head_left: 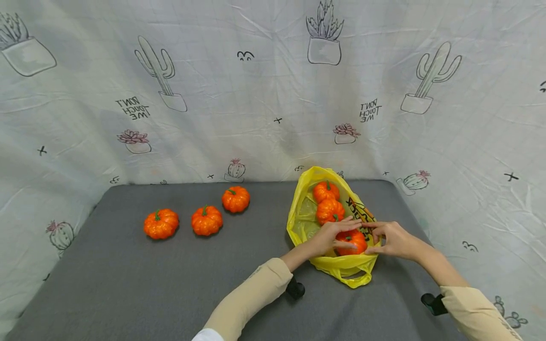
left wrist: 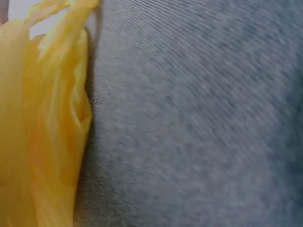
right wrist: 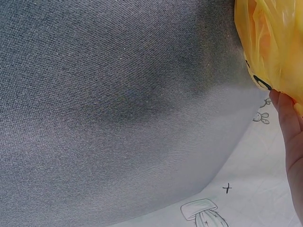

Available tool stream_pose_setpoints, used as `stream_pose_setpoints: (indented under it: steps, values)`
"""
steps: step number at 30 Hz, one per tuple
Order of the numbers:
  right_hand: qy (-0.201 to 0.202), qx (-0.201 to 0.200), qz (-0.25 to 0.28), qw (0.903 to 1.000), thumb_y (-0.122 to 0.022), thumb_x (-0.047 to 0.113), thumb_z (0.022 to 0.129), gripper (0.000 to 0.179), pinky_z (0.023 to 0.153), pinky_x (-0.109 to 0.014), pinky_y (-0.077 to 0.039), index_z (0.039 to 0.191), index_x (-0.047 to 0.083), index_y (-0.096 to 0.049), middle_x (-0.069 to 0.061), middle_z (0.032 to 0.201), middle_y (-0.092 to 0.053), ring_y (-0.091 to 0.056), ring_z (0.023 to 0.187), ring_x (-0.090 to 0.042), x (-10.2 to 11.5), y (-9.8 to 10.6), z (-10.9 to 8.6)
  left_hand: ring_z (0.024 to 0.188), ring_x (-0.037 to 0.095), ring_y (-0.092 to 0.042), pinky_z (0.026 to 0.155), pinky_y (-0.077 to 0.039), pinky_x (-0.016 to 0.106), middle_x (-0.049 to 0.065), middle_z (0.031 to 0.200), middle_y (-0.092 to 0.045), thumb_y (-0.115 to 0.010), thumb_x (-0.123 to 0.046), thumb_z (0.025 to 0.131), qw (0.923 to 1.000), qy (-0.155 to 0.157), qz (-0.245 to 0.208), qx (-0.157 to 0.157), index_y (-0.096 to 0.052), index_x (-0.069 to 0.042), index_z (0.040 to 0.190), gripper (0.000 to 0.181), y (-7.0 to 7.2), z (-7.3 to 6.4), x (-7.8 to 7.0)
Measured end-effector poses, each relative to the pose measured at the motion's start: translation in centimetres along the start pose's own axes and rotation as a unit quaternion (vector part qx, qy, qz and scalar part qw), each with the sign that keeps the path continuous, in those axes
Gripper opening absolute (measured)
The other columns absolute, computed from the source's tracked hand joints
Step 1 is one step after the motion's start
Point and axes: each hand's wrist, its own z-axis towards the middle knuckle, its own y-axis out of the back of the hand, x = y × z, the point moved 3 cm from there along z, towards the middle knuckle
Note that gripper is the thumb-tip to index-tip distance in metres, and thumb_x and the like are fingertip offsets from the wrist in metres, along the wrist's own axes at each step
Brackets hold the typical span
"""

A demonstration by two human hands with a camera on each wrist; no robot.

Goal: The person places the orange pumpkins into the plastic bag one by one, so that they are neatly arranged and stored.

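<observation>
Inside the plastic bag (head_left: 337,263) (right hand (head_left: 394,240) pinching its rim), the left hand (head_left: 325,237) clasps a mini pumpkin (head_left: 354,241), probably light, best held by its sides.

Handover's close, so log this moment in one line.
left hand: holding nearest pumpkin in yellow bag | right hand: gripping bag's edge | two others inside | three pumpkins on table

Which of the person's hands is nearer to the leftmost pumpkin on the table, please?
Left. The left hand is over the yellow bag, right of the leftmost pumpkin; the right hand is farther right, at the bag's right edge.
</observation>
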Motion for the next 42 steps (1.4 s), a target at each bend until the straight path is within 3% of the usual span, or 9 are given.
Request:
stream_pose_setpoints:
  steps: [3,9,16,21,26,34,38,41,42]
  values:
    - [0.0,0.0,0.004,1.0,-0.083,0.023,0.075,0.037,0.04,-0.016,-0.027,0.06,0.019,-0.049,-0.031,0.114,-0.062,-0.013,0.045,0.008,-0.1,-0.1,0.0,0.136,0.02,-0.037,0.106,-0.031,0.02,0.009,0.143,-0.047,-0.072,-0.015,0.084,0.998,0.012,-0.047,-0.04,-0.05,0.001,0.138,0.06,0.5,0.2,0.1]
    - [-0.001,-0.002,0.007,1.0,-0.083,0.02,0.075,0.038,0.04,-0.015,-0.026,0.059,0.019,-0.048,-0.031,0.114,-0.062,-0.01,0.047,0.008,-0.2,-0.2,-0.1,0.131,0.009,-0.042,0.102,-0.04,0.027,0.01,0.14,-0.051,-0.07,-0.008,0.086,0.9823,0.042,-0.163,-0.082,-0.052,0.003,0.135,0.053,2.2,0.3,0.2]
    - [0.002,-0.01,0.009,0.9999,-0.083,0.021,0.074,0.038,0.039,-0.014,-0.025,0.06,0.019,-0.048,-0.029,0.113,-0.063,-0.009,0.047,0.009,-0.1,-0.2,-0.2,0.134,0.016,-0.04,0.106,-0.036,0.027,0.004,0.14,-0.051,-0.063,-0.015,0.092,0.9696,0.101,-0.173,-0.14,-0.055,-0.005,0.135,0.044,3.8,-0.1,1.8]
    - [-0.001,-0.009,0.012,0.9999,-0.083,0.021,0.075,0.038,0.039,-0.014,-0.025,0.059,0.019,-0.048,-0.029,0.113,-0.063,-0.009,0.046,0.01,-0.2,-0.2,-0.3,0.134,0.013,-0.04,0.105,-0.036,0.025,0.0,0.141,-0.05,-0.061,-0.023,0.094,0.9684,0.133,-0.166,-0.13,-0.055,-0.011,0.136,0.044,4.0,-0.2,2.7]
    - [0.0,-0.012,0.015,0.9998,-0.083,0.022,0.075,0.039,0.039,-0.014,-0.025,0.059,0.019,-0.048,-0.029,0.114,-0.063,-0.009,0.047,0.009,-0.2,-0.3,-0.2,0.128,0.012,-0.047,0.102,-0.039,0.024,0.004,0.139,-0.053,-0.061,-0.02,0.095,0.9662,0.141,-0.163,-0.142,-0.055,-0.005,0.135,0.043,4.2,0.1,3.3]
    - [0.0,-0.016,0.015,0.9998,-0.084,0.022,0.074,0.039,0.038,-0.013,-0.024,0.059,0.018,-0.048,-0.029,0.113,-0.063,-0.008,0.047,0.011,-0.1,-0.4,-0.3,0.134,0.013,-0.039,0.107,-0.033,0.027,0.002,0.14,-0.052,-0.062,-0.026,0.094,0.9747,0.157,-0.104,-0.121,-0.054,-0.004,0.136,0.048,3.9,0.3,3.5]
    - [-0.005,-0.013,0.013,0.9998,-0.083,0.024,0.075,0.039,0.039,-0.014,-0.024,0.06,0.018,-0.047,-0.029,0.114,-0.063,-0.008,0.047,0.009,-0.1,-0.5,-0.2,0.119,0.017,-0.053,0.098,-0.042,0.027,0.009,0.14,-0.051,-0.06,-0.019,0.096,0.9715,0.139,-0.146,-0.125,-0.052,-0.001,0.137,0.046,5.3,-0.2,3.1]
    - [-0.009,-0.013,0.011,0.9998,-0.083,0.024,0.075,0.039,0.04,-0.014,-0.023,0.06,0.019,-0.048,-0.028,0.115,-0.063,-0.007,0.047,0.008,-0.1,-0.5,-0.3,0.117,0.025,-0.056,0.095,-0.045,0.026,0.013,0.139,-0.052,-0.058,-0.014,0.097,0.9691,0.129,-0.182,-0.105,-0.052,-0.001,0.137,0.042,7.3,-1.3,2.8]
    - [-0.01,-0.015,0.01,0.9998,-0.083,0.024,0.075,0.039,0.039,-0.014,-0.022,0.06,0.019,-0.047,-0.028,0.115,-0.063,-0.006,0.047,0.008,-0.1,-0.4,-0.4,0.127,0.027,-0.049,0.099,-0.043,0.026,0.013,0.139,-0.052,-0.057,-0.013,0.097,0.9677,0.125,-0.196,-0.097,-0.052,-0.002,0.137,0.041,8.0,-1.7,2.8]
